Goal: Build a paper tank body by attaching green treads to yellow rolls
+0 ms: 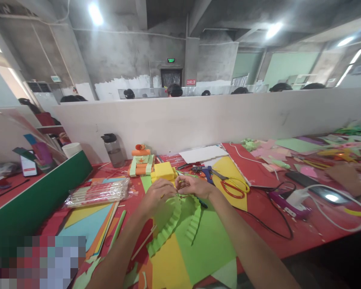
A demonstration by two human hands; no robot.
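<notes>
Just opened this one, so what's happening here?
A person's bare left hand and right hand are close together at the upper end of pleated light-green paper, exact grip unclear. Its two visible lengths extend over flat green and yellow paper sheets on a red tabletop. Scissors with red and yellow handles lie to the right.

The strips (167, 228) are over the sheet (212, 245); left of it, the stick pack (99, 193); behind it, the box (164, 170); right, the socket (287, 205).
</notes>
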